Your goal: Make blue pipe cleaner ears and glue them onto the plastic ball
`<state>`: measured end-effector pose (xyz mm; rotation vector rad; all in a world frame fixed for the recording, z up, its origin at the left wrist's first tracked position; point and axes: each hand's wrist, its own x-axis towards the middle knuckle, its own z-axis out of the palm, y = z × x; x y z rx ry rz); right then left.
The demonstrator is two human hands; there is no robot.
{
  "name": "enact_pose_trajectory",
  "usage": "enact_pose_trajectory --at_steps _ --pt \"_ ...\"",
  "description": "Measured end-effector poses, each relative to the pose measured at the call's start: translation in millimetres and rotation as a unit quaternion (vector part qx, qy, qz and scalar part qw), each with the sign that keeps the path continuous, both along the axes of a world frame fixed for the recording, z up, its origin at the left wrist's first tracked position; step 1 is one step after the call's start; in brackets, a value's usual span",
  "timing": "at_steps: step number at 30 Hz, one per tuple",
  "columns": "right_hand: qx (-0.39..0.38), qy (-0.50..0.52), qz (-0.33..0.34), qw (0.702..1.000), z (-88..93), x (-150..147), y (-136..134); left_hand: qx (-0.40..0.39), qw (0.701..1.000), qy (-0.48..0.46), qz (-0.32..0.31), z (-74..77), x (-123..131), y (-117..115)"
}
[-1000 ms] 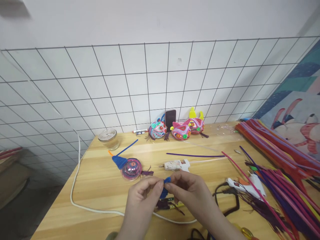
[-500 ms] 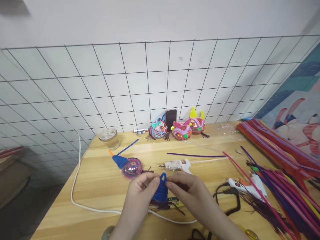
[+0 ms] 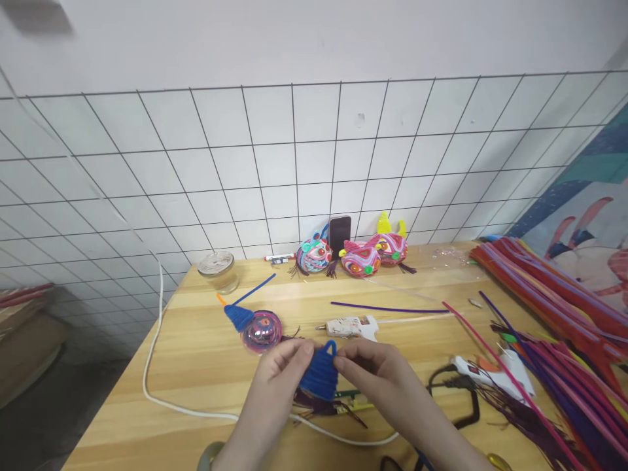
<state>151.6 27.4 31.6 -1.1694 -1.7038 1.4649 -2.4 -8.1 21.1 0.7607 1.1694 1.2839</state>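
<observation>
Between my two hands is a ridged blue piece of wound pipe cleaner (image 3: 318,376), with a small loop standing up at its top. My left hand (image 3: 282,373) is closed, thumb and fingers pinching its left edge. With thumb and fingertips, my right hand (image 3: 375,369) pinches the right side near the loop. Beyond them on the table lies a matching blue triangle (image 3: 239,318) with an orange tip, touching a round pink-and-purple coiled ornament (image 3: 261,331). A white glue gun (image 3: 346,326) rests just past my fingers. Dark threads and a greenish strip show partly under the blue piece.
A second glue gun (image 3: 495,376) and bundles of pipe cleaners (image 3: 549,294) cover the right side. Coiled animal ornaments (image 3: 360,259) and a phone (image 3: 340,237) stand by the wall. A glass jar (image 3: 218,273) sits back left. A white cord (image 3: 191,413) crosses the front.
The blue piece has turned so more of its ridged width shows, and its loop has shifted slightly right. Both hands keep their pinch. The whole view has shifted a little.
</observation>
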Motion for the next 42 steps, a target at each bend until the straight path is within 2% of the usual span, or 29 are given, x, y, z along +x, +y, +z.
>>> enact_pose_trajectory --at_steps 7,17,23,28,36,42 --pt "0.012 -0.009 -0.018 1.000 1.1 -1.5 -1.8 0.031 0.999 0.031 -0.008 3.7 1.3 1.8" --pt "0.008 -0.007 -0.010 1.000 2.2 -0.3 -2.6 0.014 0.999 0.031 -0.011 2.4 -0.4 3.4" --pt "0.011 -0.017 -0.015 1.000 1.3 -2.6 -4.6 -0.006 0.998 0.040 -0.042 3.4 1.0 2.6" --pt "0.019 -0.014 -0.015 1.000 1.9 -3.8 -6.1 0.007 0.999 0.041 -0.033 2.4 2.7 2.2" --pt "0.074 -0.049 -0.044 0.995 1.6 -4.1 -6.2 0.015 0.998 0.050 -0.035 1.7 3.1 2.7" --pt "0.041 -0.032 -0.015 0.999 -0.1 -5.2 -6.6 0.029 0.996 0.083 -0.034 2.1 2.9 2.5"
